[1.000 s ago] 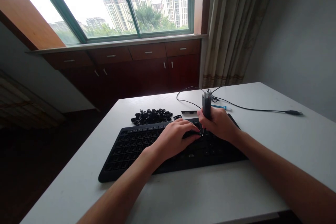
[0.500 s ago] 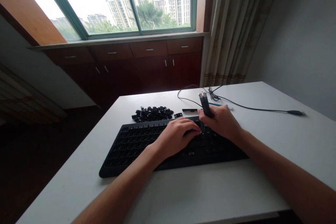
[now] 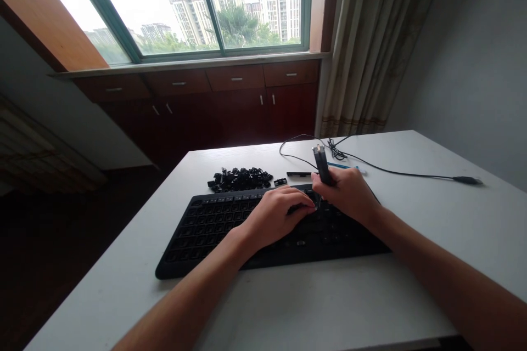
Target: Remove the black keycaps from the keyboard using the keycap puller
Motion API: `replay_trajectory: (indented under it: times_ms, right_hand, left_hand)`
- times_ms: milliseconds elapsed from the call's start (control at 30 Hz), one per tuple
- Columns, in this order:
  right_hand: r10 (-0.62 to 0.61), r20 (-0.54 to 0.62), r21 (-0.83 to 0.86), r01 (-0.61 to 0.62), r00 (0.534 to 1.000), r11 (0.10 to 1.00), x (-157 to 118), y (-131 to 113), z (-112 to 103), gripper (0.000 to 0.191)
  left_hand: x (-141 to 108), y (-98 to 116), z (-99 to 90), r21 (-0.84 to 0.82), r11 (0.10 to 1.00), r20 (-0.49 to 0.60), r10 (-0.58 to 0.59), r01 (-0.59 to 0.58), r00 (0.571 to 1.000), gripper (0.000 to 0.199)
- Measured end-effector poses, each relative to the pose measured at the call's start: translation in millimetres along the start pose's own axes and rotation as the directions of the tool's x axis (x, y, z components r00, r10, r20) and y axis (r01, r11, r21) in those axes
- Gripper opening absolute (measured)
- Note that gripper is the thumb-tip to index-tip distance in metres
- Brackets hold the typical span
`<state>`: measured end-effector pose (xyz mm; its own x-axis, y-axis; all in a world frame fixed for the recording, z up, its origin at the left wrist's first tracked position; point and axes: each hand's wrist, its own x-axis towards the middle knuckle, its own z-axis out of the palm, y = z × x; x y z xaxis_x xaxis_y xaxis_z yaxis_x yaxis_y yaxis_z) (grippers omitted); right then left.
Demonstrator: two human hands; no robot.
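A black keyboard [image 3: 197, 236] lies on the white table, its left part showing rows of open key sockets without caps. My left hand [image 3: 280, 211] rests over the middle of the keyboard. Its fingertips are pinched together, and what they hold, if anything, is hidden. Beside it my right hand [image 3: 349, 192] is wrapped round a black-handled tool [image 3: 323, 167] with a metal top end. The tool stands nearly upright, and thin metal shows below the fist, near my left fingertips. Its exact kind is not clear.
Behind the keyboard lie a pile of black keycaps [image 3: 241, 179], a small black piece [image 3: 280, 181] and a long black bar [image 3: 298, 174]. A blue stick [image 3: 341, 165] and a cable [image 3: 403, 173] with a plug [image 3: 467, 180] lie at the right on the white table [image 3: 123, 290].
The camera view has shifted slightly. Both hands stay at the same place on the keyboard, with the tool still in my right hand.
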<state>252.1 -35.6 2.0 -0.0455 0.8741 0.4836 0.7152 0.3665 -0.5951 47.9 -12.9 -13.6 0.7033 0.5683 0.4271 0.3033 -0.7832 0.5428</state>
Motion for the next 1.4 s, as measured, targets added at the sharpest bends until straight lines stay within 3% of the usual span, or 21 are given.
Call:
replay_trajectory:
  times_ms: [133,367,567,733,1133,1200,1267,1400]
  right_hand:
    - [-0.028,-0.041,-0.007,0.028,0.999,1.0,-1.1,-0.8,3.0,0.034]
    - [0.171,0.044,0.184,-0.176,0.984,0.967,-0.5,-5.5,4.8,0.032]
    - [0.066,-0.046,0.062,-0.063,0.997,0.996,-3.6,-10.3,5.4,0.035]
    - [0.012,-0.061,0.002,-0.012,0.998,1.0,-4.1,-10.2,8.8,0.044]
    - [-0.091,-0.071,0.053,0.095,0.993,0.994,-7.7,-12.7,11.7,0.045]
    - [-0.056,-0.111,0.115,0.069,0.992,0.991,-7.1,-15.7,16.7,0.043]
    - [0.053,-0.132,0.28,-0.014,0.99,0.96,-7.0,-17.8,24.1,0.036]
    - [0.275,-0.055,0.589,-0.191,0.96,0.785,-8.4,-19.1,36.4,0.038]
  left_hand:
    - [0.6,1.0,-0.9,-0.004,1.0,-0.003,-0.025,0.025,1.0,0.011]
    - [-0.8,1.3,-0.7,0.015,0.999,0.007,-0.034,0.034,0.999,0.013]
    - [1.3,11.0,4.0,0.087,0.992,-0.017,-0.091,0.092,0.996,0.028]
    - [2.8,10.6,11.8,0.12,0.991,-0.029,-0.06,0.063,0.998,0.016]
    - [4.2,15.5,18.7,0.126,0.992,-0.052,-0.004,0.01,0.999,0.032]
    - [6.3,18.3,24.2,0.151,0.988,-0.073,-0.029,0.039,0.997,0.038]
    - [8.0,20.7,30.1,0.166,0.984,-0.093,-0.046,0.061,0.995,0.045]
    - [9.3,21.9,37.6,0.193,0.981,-0.06,-0.01,0.021,0.998,0.048]
